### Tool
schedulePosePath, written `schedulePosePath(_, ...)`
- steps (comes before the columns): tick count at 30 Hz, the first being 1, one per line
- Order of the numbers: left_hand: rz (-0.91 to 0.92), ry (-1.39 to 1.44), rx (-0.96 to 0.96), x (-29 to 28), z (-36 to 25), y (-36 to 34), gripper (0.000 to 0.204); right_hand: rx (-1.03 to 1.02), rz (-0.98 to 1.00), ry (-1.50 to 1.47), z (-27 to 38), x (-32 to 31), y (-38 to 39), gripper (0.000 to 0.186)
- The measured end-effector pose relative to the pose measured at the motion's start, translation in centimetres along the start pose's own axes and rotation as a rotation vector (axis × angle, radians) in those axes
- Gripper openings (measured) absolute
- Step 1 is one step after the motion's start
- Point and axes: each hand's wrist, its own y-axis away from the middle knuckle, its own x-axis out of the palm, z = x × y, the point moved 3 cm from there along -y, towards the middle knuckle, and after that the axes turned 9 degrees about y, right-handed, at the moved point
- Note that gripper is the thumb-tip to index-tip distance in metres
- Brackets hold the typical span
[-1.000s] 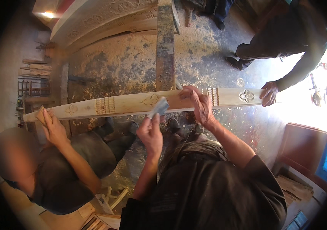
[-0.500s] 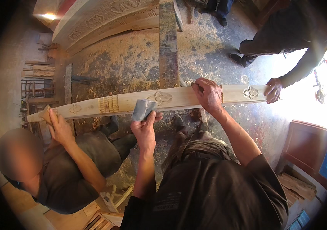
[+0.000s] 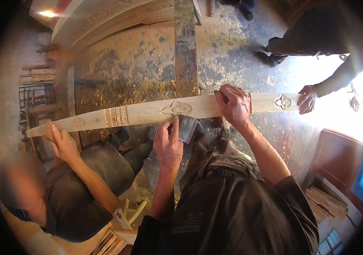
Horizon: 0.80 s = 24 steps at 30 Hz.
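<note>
A long, pale carved wooden beam (image 3: 143,111) lies across the view, with flower carvings and ridged bands along it. My left hand (image 3: 168,144) pinches a grey piece of sandpaper (image 3: 187,129) at the beam's near edge, just below the middle flower carving (image 3: 176,107). My right hand (image 3: 234,106) is closed over the beam beside a ridged band (image 3: 250,103); whatever lies under its palm is hidden. On the left, a co-worker's hand (image 3: 64,143) presses a small tan block on the beam's narrow end. Another person's hand (image 3: 307,99) grips the right end.
A narrow stained plank (image 3: 185,51) runs away from the beam's far side. Beyond it at the left stands a large curved carved panel (image 3: 117,17). Wood shavings cover the floor (image 3: 126,63). Stacked timber (image 3: 41,76) is at the far left, a brown wooden panel (image 3: 338,153) at the right.
My left hand has moved right, and the sandpaper has swung from the beam's face to its near edge, uncovering the middle flower carving. My right hand stays on the beam.
</note>
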Motion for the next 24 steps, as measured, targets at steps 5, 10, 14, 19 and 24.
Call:
schedulePosePath(5,0.127,-0.124,-0.03,-0.4,0.0,-0.2,0.083,0.014,-0.018,-0.001,-0.1,0.2,0.0,0.016)
schedulePosePath(10,0.199,-0.09,-0.045,-0.8,-0.1,-0.3,0.095,0.024,0.003,0.006,-0.1,0.2,-0.1,0.015)
schedulePosePath(14,0.25,-0.107,-0.081,-1.8,-1.1,-0.7,0.093,0.007,0.006,0.006,-0.2,0.1,-0.1,0.014)
schedulePosePath(19,0.296,-0.095,-0.123,-2.0,-1.1,-1.2,0.096,-0.001,0.012,-0.001,0.0,-0.1,-0.4,0.013)
schedulePosePath(24,0.272,-0.01,-0.099,-1.9,-0.9,-1.8,0.093,-0.002,-0.002,-0.015,-0.1,-0.2,-0.4,0.012)
